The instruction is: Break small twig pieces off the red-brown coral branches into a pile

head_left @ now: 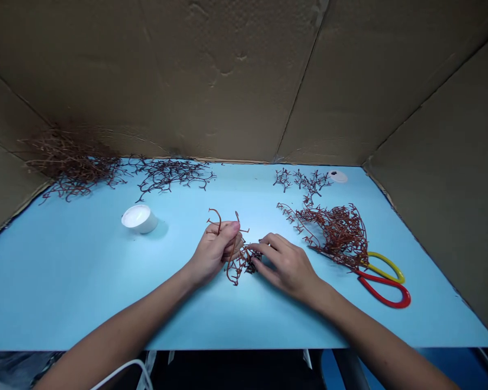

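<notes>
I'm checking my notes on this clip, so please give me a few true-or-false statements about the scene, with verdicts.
1. The left hand and the right hand both touch a reddish-brown branching sprig. True.
2. The scissors with red and yellow handles lie left of the hands. False: they lie to the right, beside a larger pile of sprigs.
3. A white round container sits on the blue tabletop, left of the hands. True.
4. The backdrop behind the tabletop is a white-painted wall. False: it is brown cardboard.
</notes>
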Motion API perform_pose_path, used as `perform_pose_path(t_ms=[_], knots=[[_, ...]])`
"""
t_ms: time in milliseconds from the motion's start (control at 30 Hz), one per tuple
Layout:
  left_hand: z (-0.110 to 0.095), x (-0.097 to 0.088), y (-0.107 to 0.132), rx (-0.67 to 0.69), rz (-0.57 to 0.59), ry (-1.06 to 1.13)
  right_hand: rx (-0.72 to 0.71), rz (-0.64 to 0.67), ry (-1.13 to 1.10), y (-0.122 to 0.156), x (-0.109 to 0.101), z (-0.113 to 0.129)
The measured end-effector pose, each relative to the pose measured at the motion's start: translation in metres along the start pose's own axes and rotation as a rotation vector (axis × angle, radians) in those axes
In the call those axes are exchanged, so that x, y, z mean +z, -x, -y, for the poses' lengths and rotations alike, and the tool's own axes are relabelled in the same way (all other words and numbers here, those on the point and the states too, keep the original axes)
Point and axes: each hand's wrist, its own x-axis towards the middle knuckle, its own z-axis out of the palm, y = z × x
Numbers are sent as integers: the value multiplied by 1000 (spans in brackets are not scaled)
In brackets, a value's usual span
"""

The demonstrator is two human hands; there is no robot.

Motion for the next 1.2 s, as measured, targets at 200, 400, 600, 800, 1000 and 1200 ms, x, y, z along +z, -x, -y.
perform_pose_path(t_ms=[200, 400, 600, 800, 1000, 1200], knots=[[10, -1, -2, 19, -14, -101, 76, -5, -260, -1, -11, -2], [16, 7, -1, 116, -87, -307, 233, 90, -773, -5, -20, 13], [11, 16, 1, 130, -82, -387, 277, 69, -899, -3, -12, 24], [3, 14, -7, 8, 323, -415, 348, -4, -991, -2, -19, 19], [3, 17, -1, 81, 182, -447, 325, -44, -838, -8, -20, 15], [-15, 10, 2, 119, 283, -495, 213, 126, -933, -19, -25, 17]])
